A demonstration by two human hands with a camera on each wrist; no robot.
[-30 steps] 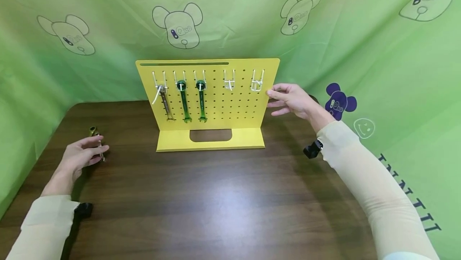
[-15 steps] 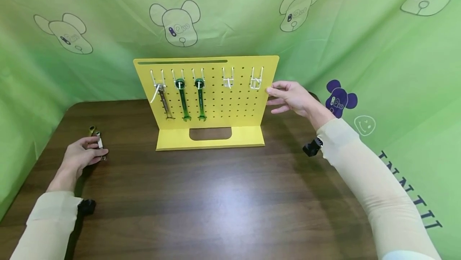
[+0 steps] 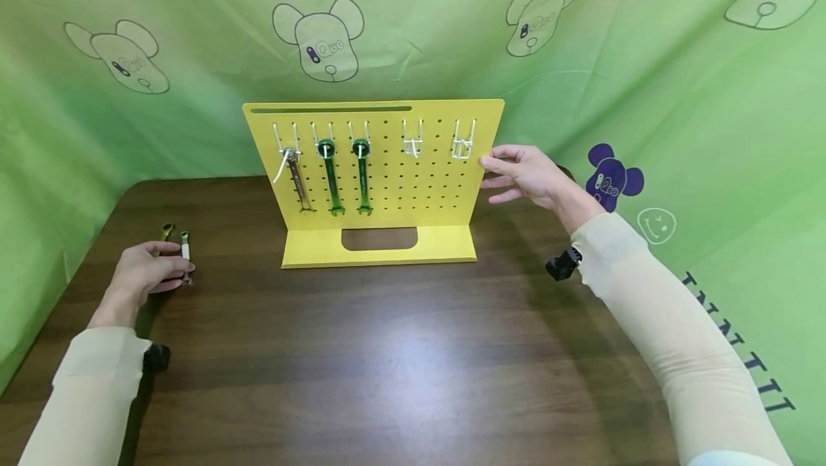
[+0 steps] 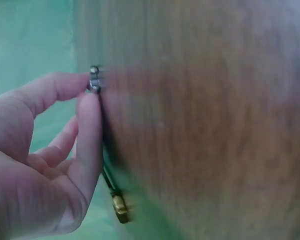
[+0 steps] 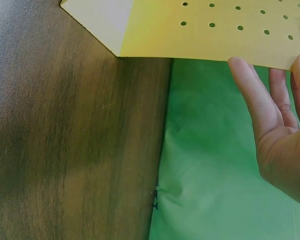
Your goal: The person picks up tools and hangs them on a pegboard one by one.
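Note:
On the left of the table, my left hand (image 3: 147,274) pinches a small silver combination wrench (image 3: 186,249) between thumb and fingers. Just behind it lies a gold-coloured wrench (image 3: 168,229), partly hidden by the hand; its gold end (image 4: 119,206) also shows in the blurred left wrist view. My right hand (image 3: 525,178) grips the right edge of a yellow pegboard (image 3: 419,193), thumb in front and some fingers behind. Hanging from the board's white hooks are a silver-brown wrench (image 3: 297,183) and two green wrenches, one left (image 3: 332,179) and one right (image 3: 363,179).
Two white hooks, a middle one (image 3: 412,145) and a right one (image 3: 462,147), carry no wrench. The pegboard stands upright on its folded base (image 3: 310,254), near the back of the brown wooden table (image 3: 335,351). A green printed cloth (image 3: 413,29) surrounds the table's back and sides.
The silver wrench has come up and slightly right in my left hand, away from the gold one, and more of it shows. My right hand keeps its place on the board's edge.

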